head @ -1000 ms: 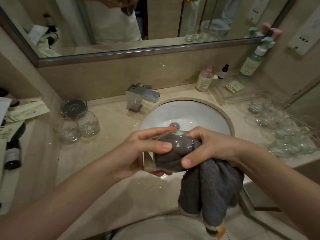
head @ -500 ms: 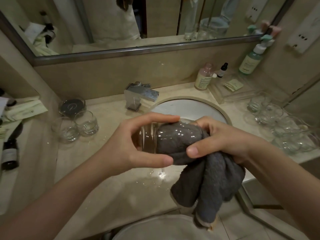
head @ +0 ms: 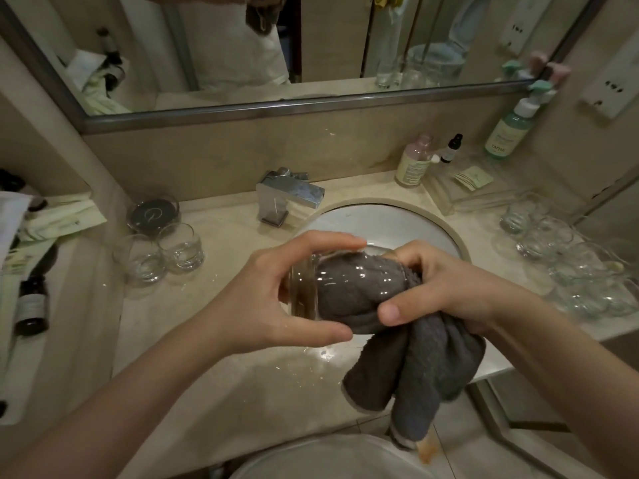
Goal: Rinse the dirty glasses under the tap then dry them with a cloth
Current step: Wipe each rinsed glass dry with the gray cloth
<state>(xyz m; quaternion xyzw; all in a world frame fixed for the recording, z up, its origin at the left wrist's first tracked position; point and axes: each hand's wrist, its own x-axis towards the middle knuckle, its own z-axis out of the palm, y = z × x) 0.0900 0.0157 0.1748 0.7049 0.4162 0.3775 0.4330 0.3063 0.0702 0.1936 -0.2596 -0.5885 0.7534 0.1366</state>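
We hold the glass (head: 321,285) sideways over the wet counter (head: 214,368), left hand (head: 276,299) clamped round its base, right hand (head: 439,288) gripping the cloth (head: 415,375) stuffed inside. Wet fingers could slip; twisting hard risks dropping it toward the sink (head: 397,223).

cloth (head: 411,368) grey; glass (head: 311,292) clear | sink (head: 373,223) white; tap (head: 290,195) chrome

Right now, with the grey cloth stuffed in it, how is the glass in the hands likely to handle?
The glass is probably rigid but breakable: clear walls, thick base. It may be slippery, since water shines on the counter below. The left hand grips it sideways; set down like that it would likely roll. The cloth hangs limp, so floppy.
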